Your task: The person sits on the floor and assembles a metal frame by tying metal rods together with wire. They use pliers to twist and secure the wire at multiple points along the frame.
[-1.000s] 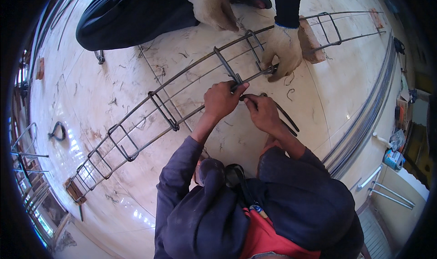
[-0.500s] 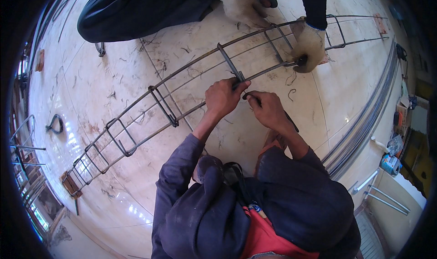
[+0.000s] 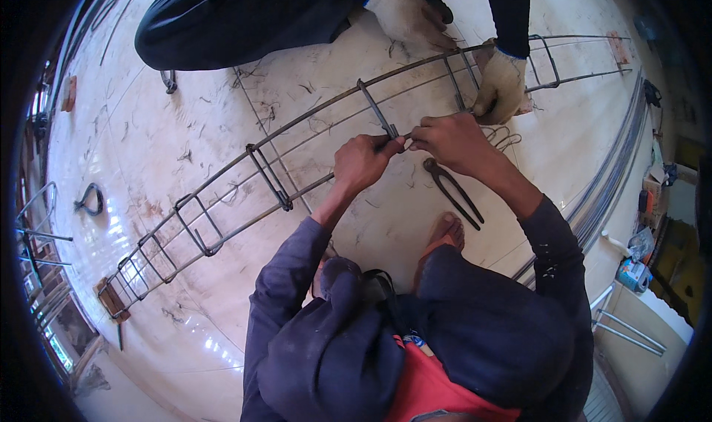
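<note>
A long rebar cage (image 3: pixel 304 118), made of rods with square stirrups, stretches across the floor in front of me. My left hand (image 3: pixel 361 160) is closed around the near rod where a stirrup (image 3: pixel 377 109) meets it. Close beside it, my right hand (image 3: pixel 454 142) pinches a thin tie wire (image 3: pixel 407 144) at the same joint. Thin wire loops (image 3: pixel 506 138) show just right of that hand. Dark pincers (image 3: pixel 454 192) lie on the floor below my right hand, touched by neither hand.
Across the cage kneels a co-worker, whose gloved hand (image 3: pixel 500 88) grips it farther right; the other glove (image 3: pixel 404 12) is near the far rod. Wooden blocks (image 3: pixel 113 301) support the cage's ends. Loose rods (image 3: pixel 612 166) lie at right. Wire scraps litter the tiles.
The pincers have left my right hand and now lie on the floor. That hand has moved up and left to the joint, pinching wire. My left hand has stayed nearly in place.
</note>
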Available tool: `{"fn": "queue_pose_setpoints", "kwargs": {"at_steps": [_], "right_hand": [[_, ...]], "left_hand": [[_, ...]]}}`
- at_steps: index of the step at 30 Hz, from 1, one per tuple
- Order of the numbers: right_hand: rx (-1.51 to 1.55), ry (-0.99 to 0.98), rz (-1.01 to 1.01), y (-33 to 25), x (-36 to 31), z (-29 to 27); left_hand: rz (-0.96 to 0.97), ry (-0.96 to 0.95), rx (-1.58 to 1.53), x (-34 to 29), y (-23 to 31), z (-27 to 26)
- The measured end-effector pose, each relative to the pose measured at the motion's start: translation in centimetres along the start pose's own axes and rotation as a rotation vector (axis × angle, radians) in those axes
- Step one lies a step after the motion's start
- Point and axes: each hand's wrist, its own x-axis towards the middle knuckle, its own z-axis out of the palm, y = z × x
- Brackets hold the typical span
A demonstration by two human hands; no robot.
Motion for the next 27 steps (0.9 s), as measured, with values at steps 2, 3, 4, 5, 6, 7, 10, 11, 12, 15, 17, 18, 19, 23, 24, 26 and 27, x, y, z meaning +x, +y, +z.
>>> {"fn": "queue_pose_setpoints", "kwargs": {"at_steps": [2,3,4,5,6,7,10,11,12,15,17,18,19,23,24,26,27], "right_hand": [[-0.098,0.0,-0.058,0.2,0.9,-0.2],[-0.14,0.016,-0.097,0.8,1.3,0.0],[-0.182,0.031,-0.138,1.6,1.6,0.3],[-0.222,0.051,-0.177,1.9,1.9,0.4],[-0.234,0.06,-0.197,2.0,2.1,0.4],[-0.246,0.069,-0.217,1.9,2.3,0.3],[-0.22,-0.005,-0.143,1.2,2.8,0.4],[-0.202,-0.049,-0.094,1.0,2.8,0.6],[-0.171,-0.024,-0.094,1.0,2.8,0.9],[-0.068,0.077,-0.091,1.5,2.4,2.1],[0.027,0.179,-0.088,2.0,1.6,3.6],[0.107,0.163,-0.058,2.4,1.4,4.2],[0.186,0.148,-0.027,3.0,1.4,4.7],[0.445,0.067,0.091,3.8,2.2,4.5],[0.464,0.014,0.114,4.0,2.5,4.3],[0.503,-0.09,0.157,4.4,3.1,3.8],[0.521,-0.11,0.171,4.6,3.4,3.8]], "left_hand": [[-0.01,-0.021,-0.008,0.1,0.1,-0.1],[-0.019,-0.032,-0.016,0.0,0.2,-0.3],[-0.029,-0.043,-0.023,-0.1,0.2,-0.4],[-0.031,-0.043,-0.024,0.0,0.2,-0.4],[-0.033,-0.043,-0.025,0.1,0.1,-0.2],[-0.035,-0.042,-0.025,0.1,0.1,-0.2],[-0.048,-0.071,-0.043,-0.1,0.4,-0.6],[-0.051,-0.074,-0.036,0.0,0.3,-0.6],[-0.053,-0.078,-0.029,0.0,0.2,-0.6],[-0.055,-0.092,-0.013,0.2,0.4,-0.7],[-0.029,-0.073,-0.027,0.1,0.4,-0.5],[-0.003,-0.049,-0.045,0.2,0.2,-0.2],[0.023,-0.026,-0.063,0.2,0.0,0.0],[0.05,0.042,0.041,0.2,-0.3,0.5],[0.064,0.059,0.06,0.0,-0.1,0.5],[0.094,0.1,0.107,-0.6,0.4,0.3],[0.11,0.123,0.135,-0.8,0.6,0.3]]}}
